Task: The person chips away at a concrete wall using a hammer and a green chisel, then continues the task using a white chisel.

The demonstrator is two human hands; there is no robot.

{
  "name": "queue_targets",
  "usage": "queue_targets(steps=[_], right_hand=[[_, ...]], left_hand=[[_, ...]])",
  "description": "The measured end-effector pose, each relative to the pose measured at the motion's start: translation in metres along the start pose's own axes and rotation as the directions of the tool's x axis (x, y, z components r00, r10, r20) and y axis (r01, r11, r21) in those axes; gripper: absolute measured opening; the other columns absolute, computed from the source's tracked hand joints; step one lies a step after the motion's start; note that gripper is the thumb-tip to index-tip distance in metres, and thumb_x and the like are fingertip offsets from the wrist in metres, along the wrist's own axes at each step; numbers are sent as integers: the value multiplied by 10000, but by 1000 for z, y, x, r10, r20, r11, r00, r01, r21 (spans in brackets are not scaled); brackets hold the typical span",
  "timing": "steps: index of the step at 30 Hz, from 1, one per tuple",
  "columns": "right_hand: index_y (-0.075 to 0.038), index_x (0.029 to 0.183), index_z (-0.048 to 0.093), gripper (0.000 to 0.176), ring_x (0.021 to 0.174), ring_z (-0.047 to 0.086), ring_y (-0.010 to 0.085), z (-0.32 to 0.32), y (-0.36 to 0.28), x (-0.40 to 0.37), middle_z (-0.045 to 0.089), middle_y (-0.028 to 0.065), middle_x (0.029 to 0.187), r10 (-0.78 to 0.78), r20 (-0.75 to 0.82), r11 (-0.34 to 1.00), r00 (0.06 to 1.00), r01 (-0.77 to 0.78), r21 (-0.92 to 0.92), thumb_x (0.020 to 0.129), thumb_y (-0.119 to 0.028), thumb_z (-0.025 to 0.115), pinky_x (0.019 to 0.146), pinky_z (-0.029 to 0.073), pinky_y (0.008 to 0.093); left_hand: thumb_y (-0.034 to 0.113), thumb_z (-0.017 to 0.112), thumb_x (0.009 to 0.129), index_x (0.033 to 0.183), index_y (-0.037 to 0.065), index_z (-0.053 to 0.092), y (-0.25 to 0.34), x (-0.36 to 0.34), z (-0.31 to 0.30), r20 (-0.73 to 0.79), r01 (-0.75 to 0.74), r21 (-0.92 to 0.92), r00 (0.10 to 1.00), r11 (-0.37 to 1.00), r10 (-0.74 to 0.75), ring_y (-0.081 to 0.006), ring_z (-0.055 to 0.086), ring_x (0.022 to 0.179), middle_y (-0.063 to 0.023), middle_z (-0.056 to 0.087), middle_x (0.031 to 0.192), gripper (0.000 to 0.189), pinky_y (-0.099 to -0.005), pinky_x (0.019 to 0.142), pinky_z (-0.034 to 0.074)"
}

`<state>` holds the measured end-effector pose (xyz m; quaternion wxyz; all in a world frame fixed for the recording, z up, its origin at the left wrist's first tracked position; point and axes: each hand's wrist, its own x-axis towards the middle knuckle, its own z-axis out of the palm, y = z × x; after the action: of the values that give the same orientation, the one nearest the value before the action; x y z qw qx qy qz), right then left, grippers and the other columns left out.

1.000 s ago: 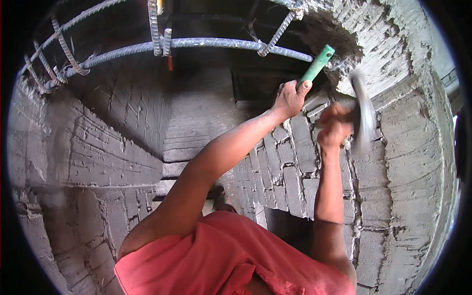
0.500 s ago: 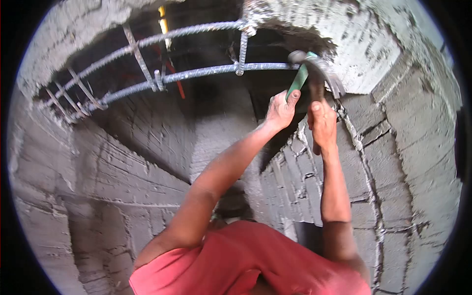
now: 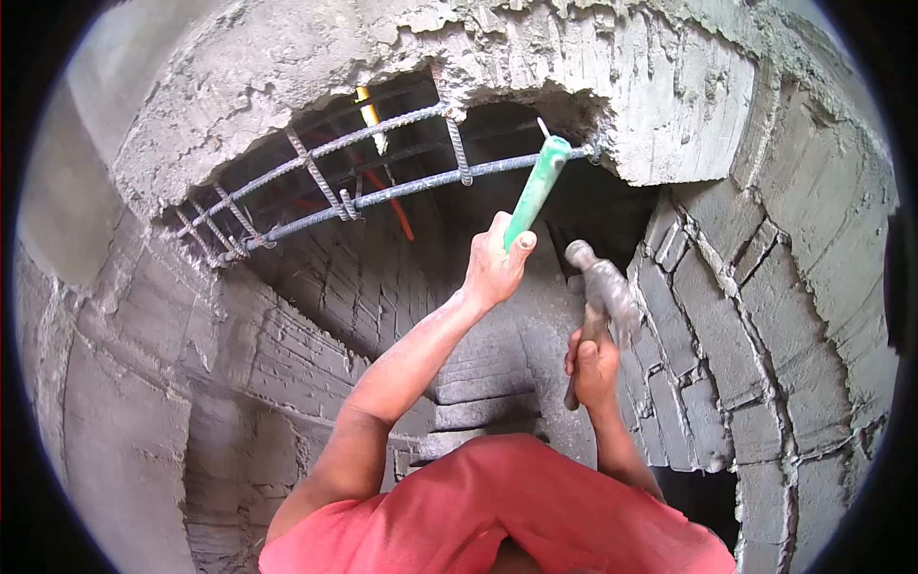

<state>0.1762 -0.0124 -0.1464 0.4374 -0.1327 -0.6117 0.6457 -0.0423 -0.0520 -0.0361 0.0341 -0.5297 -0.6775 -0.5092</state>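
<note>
My left hand [image 3: 496,260] is closed around the lower part of a green-handled chisel [image 3: 538,191]. The chisel slants upward, its thin metal tip beyond the handle, close to broken concrete [image 3: 593,115] and overlapping the lower rebar [image 3: 497,166] in this view. Lower and to the right, my right hand [image 3: 597,371] grips the handle of a claw hammer [image 3: 606,289]. The hammer's head points up, slightly blurred and apart from the chisel.
Crossed rebar [image 3: 306,158] spans a dark opening in the rough concrete edge [image 3: 287,96]. Behind it show a yellow piece [image 3: 371,117] and an orange strip [image 3: 402,218]. Mortared block walls [image 3: 708,335] curve on the right, with grey steps [image 3: 486,397] below.
The hammer has swung down and away from the chisel's upper end. My left hand and the chisel sit lower and further left in view, and the camera view has shifted.
</note>
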Motion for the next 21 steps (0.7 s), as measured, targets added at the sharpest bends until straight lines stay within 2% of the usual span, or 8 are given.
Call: queue_targets(steps=[3, 4, 6, 11, 15, 18, 20, 21], right_hand=[[-18, 1063, 512, 573, 534, 478, 91, -12, -15, 8, 495, 22, 713, -32, -12, 999, 999, 32, 40, 971, -583, 519, 488, 402, 236], [-19, 1093, 498, 557, 527, 468, 92, -16, -22, 9, 491, 21, 725, -29, -37, 996, 999, 32, 86, 979, -564, 518, 489, 403, 235], [-21, 1109, 484, 498, 527, 461, 100, -22, -44, 15, 487, 25, 738, -23, -31, 988, 999, 27, 152, 997, -505, 523, 493, 410, 243], [-28, 1374, 362, 648, 696, 530, 146, -4, -136, 37, 497, 63, 873, -543, -34, 824, 839, 540, 169, 974, -491, 577, 631, 485, 292], [-140, 1132, 415, 523, 635, 512, 170, 17, -94, 25, 487, 73, 822, -701, -132, 668, 701, 710, 222, 929, -594, 578, 611, 495, 327], [-59, 1117, 407, 539, 594, 484, 142, 22, -48, -19, 495, 65, 768, -581, -125, 763, 804, 592, 262, 959, -550, 564, 535, 447, 291], [-15, 1128, 447, 527, 546, 458, 106, 23, -57, -36, 482, 50, 718, -309, -65, 939, 949, 315, 138, 992, -520, 511, 505, 411, 257], [23, 1132, 484, 547, 512, 441, 81, 28, -69, -35, 475, 31, 672, -281, -132, 957, 951, 269, -105, 1009, -510, 458, 482, 376, 237]], left_hand=[[646, 492, 947, 898, 29, 502, 8, -4, -10, -68, -203, 80, 976, 976, 209, -240, 550, 532, -95, 497, 613, 619, -369, 518, 423], [654, 463, 948, 948, 39, 508, 12, -5, -20, -28, -173, 127, 984, 977, 178, -389, 626, 647, -171, 568, 683, 617, -444, 585, 478], [646, 461, 955, 958, 37, 506, 34, -4, -37, -55, -127, 112, 990, 986, 133, -384, 621, 638, -166, 562, 675, 610, -435, 575, 471], [571, 428, 1003, 949, 24, 521, 71, 17, -66, -173, -220, 176, 953, 959, 250, -440, 625, 671, -211, 564, 663, 557, -471, 574, 468], [672, 380, 969, 969, 50, 559, 80, 38, -122, -124, -18, 362, 990, 932, 67, -485, 640, 783, -245, 624, 714, 647, -536, 643, 476], [649, 380, 983, 961, 59, 582, 94, 54, -160, -45, -145, 398, 983, 906, 177, -478, 634, 856, -248, 648, 800, 624, -532, 711, 484], [648, 386, 987, 954, 28, 579, 101, 66, -179, 48, -155, 537, 987, 829, 154, -432, 625, 760, -217, 606, 738, 651, -479, 673, 478], [638, 394, 989, 958, 33, 585, 109, 70, -185, 70, -175, 583, 984, 793, 165, -439, 628, 781, -222, 617, 754, 636, -491, 674, 477]])
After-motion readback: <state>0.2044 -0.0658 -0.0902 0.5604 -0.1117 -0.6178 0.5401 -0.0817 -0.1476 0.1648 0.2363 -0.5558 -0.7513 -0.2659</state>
